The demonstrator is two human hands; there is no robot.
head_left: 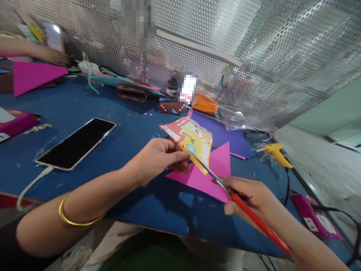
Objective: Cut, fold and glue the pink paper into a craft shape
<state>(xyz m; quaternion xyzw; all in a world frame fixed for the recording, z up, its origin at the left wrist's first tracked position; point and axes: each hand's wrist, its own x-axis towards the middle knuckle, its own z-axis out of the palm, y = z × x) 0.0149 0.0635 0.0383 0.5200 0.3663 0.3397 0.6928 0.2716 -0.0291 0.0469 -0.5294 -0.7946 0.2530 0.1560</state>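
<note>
My left hand [166, 155] pinches the lower left edge of a printed yellow-and-red card or packet [194, 137], held above the table. Red-handled scissors [248, 214] are gripped in my right hand [254, 192]. Their metal blades lie along the card's lower edge, close to my left fingertips; I cannot tell how wide they stand apart. Underneath, a bright pink sheet with pointed corners [197, 182] rests on the blue table [135, 120]. Behind the card is a purple sheet [234, 141] with a pink edge.
A phone [79, 143] with a white cable lies at left. To the right are a yellow glue gun [278, 154] and a magenta power strip [313, 216]. An orange object [205, 104] and brown glasses-shaped cutout [171, 106] sit by the perforated screen. Another person's hand [53, 55] is far left.
</note>
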